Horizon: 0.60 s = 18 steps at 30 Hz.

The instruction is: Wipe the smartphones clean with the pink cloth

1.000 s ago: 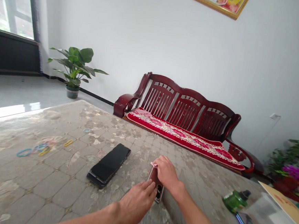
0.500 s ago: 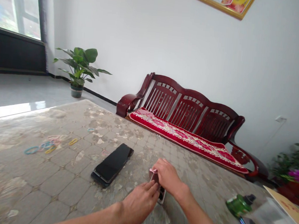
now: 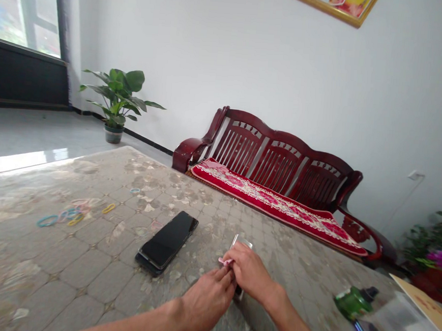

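Observation:
My right hand (image 3: 249,272) is closed around a small phone (image 3: 241,242) lying on the patterned table (image 3: 82,272), covering most of it. A pink rubber band (image 3: 224,261) is pinched at the phone's left edge between my right thumb and the fingertips of my left hand (image 3: 207,302). A larger black phone (image 3: 167,242) lies flat just left of my hands. Several loose coloured rubber bands (image 3: 67,215) are scattered on the table's far left.
A green bottle (image 3: 351,301) lies on its side at the right, beside a clear plastic bag (image 3: 403,328) and a dark pen-like thing. Behind the table stands a dark wooden bench (image 3: 278,165) with a red cushion. A potted plant (image 3: 116,98) stands by the window.
My right hand slid toward me along the small phone, uncovering its far end. The pink band moved with it. My left fingertips closed in on the band.

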Available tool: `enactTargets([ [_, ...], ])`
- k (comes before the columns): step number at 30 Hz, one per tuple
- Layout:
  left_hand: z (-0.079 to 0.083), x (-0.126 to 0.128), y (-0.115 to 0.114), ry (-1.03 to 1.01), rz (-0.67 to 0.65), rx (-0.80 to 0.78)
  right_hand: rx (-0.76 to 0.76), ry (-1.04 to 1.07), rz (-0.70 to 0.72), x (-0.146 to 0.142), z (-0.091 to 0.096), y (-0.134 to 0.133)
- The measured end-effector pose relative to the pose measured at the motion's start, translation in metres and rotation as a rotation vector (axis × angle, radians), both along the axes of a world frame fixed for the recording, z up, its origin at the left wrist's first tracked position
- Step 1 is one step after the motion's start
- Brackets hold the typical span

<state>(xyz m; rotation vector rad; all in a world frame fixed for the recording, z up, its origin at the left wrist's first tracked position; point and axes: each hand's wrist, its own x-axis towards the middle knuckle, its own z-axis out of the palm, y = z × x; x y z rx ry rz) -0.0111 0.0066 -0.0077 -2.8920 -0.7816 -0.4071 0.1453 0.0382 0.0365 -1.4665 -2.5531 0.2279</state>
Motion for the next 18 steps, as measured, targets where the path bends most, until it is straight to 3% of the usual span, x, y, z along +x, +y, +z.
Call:
enactTargets([
  [8, -0.004, -0.004, -0.001, -0.011, -0.013, -0.121, 0.157, 0.018, -0.310, 0.010, -0.012, 0.023],
  [14, 0.003, -0.001, -0.003, -0.018, -0.003, -0.054, 0.125, 0.017, -0.219, 0.008, -0.011, 0.001],
  [18, 0.001, -0.002, -0.003, -0.015, 0.005, -0.087, 0.164, 0.004, -0.219, 0.009, -0.013, 0.016],
])
